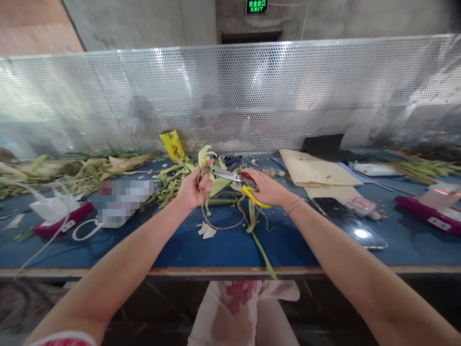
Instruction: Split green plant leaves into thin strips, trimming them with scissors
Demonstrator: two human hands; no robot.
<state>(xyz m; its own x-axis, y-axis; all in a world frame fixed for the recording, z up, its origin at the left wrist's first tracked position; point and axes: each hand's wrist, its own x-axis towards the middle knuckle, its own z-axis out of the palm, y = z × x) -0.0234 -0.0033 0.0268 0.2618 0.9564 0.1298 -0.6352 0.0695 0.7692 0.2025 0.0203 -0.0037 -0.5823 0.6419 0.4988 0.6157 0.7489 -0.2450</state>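
Observation:
My left hand (196, 187) is closed around the base of a pale green, lily-like flower (205, 156), whose petals stick up above the fingers. A thin brown string (225, 228) hangs from that hand and loops down over the blue tabletop. In my right hand (268, 187) is a pair of scissors (248, 185) with red and yellow handles. Their blades are parted and point left, with the tips close to the flower beside my left fingers. Whether the blades touch it I cannot tell. Cut leaves and stems (169, 185) lie heaped behind and beside my left hand.
A yellow tube (172, 145) stands tilted at the back by the perforated metal screen (252, 86). At right lie brown paper (317, 170), a black phone (349, 223) and a purple power strip (428, 214). Another purple strip (63, 221) with cables sits at left. A long leaf (264, 254) overhangs the front edge.

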